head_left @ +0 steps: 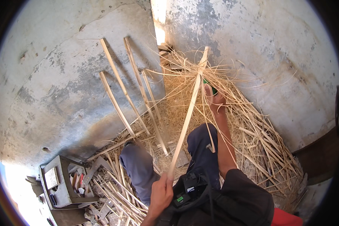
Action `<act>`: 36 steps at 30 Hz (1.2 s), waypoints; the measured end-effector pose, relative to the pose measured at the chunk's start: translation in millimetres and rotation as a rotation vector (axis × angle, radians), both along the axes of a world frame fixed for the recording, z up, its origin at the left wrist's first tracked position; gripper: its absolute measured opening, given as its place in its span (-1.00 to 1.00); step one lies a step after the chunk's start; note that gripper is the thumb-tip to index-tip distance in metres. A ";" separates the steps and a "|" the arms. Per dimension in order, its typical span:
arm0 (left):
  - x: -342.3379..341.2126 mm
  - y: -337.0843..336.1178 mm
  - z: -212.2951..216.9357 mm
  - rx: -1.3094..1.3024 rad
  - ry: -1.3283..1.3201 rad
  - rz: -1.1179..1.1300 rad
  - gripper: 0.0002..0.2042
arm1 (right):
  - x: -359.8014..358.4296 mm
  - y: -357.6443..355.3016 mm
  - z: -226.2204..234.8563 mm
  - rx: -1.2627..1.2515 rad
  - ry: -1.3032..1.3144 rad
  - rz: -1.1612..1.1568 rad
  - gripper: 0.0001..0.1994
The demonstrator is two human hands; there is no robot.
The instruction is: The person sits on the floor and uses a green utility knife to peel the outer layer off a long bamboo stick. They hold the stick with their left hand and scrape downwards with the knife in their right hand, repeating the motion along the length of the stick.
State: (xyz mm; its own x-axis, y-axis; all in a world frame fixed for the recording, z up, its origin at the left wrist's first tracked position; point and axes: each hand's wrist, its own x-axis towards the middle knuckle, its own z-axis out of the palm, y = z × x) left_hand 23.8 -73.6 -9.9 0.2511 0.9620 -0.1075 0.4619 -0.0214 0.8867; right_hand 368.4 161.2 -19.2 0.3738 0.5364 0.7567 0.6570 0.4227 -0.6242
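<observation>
A long pale wooden strip (188, 120) slants away from my lap toward the far wall. My left hand (162, 191) is closed around its near end. Farther out, my right hand (214, 99) is closed on a green tool (210, 87) beside the strip's far part. Fingers and shavings hide most of that tool, so its kind cannot be made out. Thin curled shavings (214, 71) fan out around the strip just beyond my right hand. One long shaving hangs down along my right forearm.
Several wooden strips (137, 75) lean against the left wall. Heaped shavings and thin offcuts (267, 150) cover the floor on the right. An open grey box (60, 180) with scraps sits at the lower left, near more loose strips (116, 190). My knees (137, 167) are bent between them.
</observation>
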 end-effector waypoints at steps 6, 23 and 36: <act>-1.8 12.7 -0.6 -0.038 -0.073 -0.006 -0.77 | -2.4 -4.1 -4.6 -0.165 0.574 0.535 -0.62; 22.8 58.6 28.0 0.131 -0.154 0.073 -0.77 | -107.4 -115.1 -22.9 -0.032 -0.038 0.579 -0.56; 32.5 55.8 44.1 0.167 -0.117 0.114 -0.81 | -110.1 -123.2 -9.5 0.009 -0.282 0.439 -0.52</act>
State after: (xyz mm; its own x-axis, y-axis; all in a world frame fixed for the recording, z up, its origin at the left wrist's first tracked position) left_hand 56.3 -17.8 34.2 0.1410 0.9868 0.0790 0.3641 -0.1259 0.9228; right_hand 258.3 38.0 -28.7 -0.1042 0.5900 0.8006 0.5589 0.7006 -0.4435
